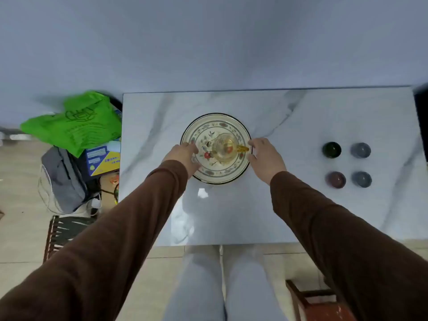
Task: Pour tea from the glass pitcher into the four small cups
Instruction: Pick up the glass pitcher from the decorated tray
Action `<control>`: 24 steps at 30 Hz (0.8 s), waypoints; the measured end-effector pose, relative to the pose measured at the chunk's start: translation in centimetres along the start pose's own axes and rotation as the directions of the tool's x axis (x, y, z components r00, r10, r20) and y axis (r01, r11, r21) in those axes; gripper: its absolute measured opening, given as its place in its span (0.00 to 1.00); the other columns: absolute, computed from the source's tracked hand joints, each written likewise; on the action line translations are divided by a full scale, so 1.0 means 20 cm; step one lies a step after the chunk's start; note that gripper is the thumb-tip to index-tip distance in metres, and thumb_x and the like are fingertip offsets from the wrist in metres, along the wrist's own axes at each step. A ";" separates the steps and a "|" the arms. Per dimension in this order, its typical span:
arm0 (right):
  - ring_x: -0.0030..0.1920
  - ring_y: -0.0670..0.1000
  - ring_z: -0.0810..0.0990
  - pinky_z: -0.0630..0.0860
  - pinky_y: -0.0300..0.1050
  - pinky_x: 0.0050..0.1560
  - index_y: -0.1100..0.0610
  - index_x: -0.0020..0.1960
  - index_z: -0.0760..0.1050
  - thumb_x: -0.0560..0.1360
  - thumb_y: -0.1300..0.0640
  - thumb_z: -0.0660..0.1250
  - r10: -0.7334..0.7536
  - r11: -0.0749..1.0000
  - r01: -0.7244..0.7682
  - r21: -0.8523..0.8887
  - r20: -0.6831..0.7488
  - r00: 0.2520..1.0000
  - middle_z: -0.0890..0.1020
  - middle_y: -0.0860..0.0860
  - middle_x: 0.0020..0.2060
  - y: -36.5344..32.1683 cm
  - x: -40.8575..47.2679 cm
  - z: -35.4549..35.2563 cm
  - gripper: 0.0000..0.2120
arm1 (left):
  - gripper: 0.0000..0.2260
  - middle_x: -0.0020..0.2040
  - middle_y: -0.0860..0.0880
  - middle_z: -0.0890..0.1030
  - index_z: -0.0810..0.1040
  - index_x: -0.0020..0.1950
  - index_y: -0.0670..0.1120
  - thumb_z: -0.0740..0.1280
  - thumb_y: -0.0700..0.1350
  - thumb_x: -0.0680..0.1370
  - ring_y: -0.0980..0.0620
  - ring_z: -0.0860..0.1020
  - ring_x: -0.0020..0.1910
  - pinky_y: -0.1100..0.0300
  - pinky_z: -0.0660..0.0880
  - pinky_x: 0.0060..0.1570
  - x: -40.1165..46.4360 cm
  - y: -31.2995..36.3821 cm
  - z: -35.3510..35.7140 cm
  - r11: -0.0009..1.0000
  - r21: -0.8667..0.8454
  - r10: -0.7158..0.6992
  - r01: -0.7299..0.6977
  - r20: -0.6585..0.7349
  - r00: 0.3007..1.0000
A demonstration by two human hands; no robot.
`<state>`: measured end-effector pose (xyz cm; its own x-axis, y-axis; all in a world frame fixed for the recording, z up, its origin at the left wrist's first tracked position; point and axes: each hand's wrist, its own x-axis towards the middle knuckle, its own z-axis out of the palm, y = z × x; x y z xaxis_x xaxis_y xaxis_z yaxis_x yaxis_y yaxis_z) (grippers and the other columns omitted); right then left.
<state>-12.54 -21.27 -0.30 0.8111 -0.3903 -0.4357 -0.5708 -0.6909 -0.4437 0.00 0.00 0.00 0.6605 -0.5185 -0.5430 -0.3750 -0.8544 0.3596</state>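
Clearly, the small clear glass pitcher with an amber handle [225, 147] stood upright on the round floral-patterned plate with a dark rim [215, 126], a little right of the plate's middle, and its handle pointed to the right. Some yellowish tea seemed to be inside it, though the amount was hard to judge from above. The plate lay on the white marble-patterned table top [289, 205], near its centre.

The left hand [183, 156] rested over the left edge of the plate, fingers spread loosely and holding nothing; it was just beside the pitcher but I could not tell if it touched it. The right hand [266, 158] was at the right edge of the plate, fingers loosely apart and also empty, with the fingertips very near the amber handle. Both arms wore brown sleeves.

Well apart on the right side of the table stood four small cups in a square: a dark green cup [331, 149], a grey-blue cup [360, 150], a reddish-brown cup [335, 179] and another blue-grey cup [361, 179].

Beside the table on the left lay a bright green plastic bag [74, 126] above a grey backpack [62, 179]
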 end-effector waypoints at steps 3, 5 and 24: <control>0.61 0.57 0.75 0.71 0.50 0.61 0.57 0.68 0.69 0.81 0.56 0.60 0.008 1.000 -0.008 0.014 0.025 1.000 0.71 0.56 0.65 0.05 0.10 0.05 0.17 | 0.19 0.66 0.45 0.75 0.74 0.64 0.48 0.68 0.49 0.74 0.44 0.72 0.64 0.53 0.70 0.63 0.11 -0.02 0.07 1.000 0.001 -0.031 0.031 0.000 1.000; 0.60 0.57 0.76 0.72 0.49 0.61 0.56 0.69 0.69 0.81 0.56 0.59 -0.011 1.000 0.009 0.019 0.065 0.998 0.71 0.55 0.64 0.07 0.15 0.10 0.16 | 0.19 0.69 0.44 0.72 0.74 0.64 0.47 0.68 0.49 0.74 0.43 0.71 0.66 0.53 0.69 0.65 0.16 -0.03 0.12 0.999 0.011 -0.042 0.042 0.016 0.999; 0.43 0.55 0.75 0.71 0.50 0.44 0.58 0.48 0.70 0.83 0.55 0.54 -0.156 0.979 0.134 0.157 0.137 0.978 0.77 0.53 0.41 0.20 0.29 0.23 0.10 | 0.17 0.62 0.45 0.77 0.73 0.63 0.48 0.66 0.49 0.75 0.43 0.73 0.63 0.48 0.74 0.60 0.31 0.02 0.32 0.996 0.011 -0.090 0.090 -0.039 0.995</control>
<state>-10.68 -23.51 -8.19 0.8646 -0.1907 -0.4648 -0.4702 -0.6329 -0.6151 -0.22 -3.76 -7.96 0.7166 -0.4381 -0.5428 -0.3212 -0.8980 0.3007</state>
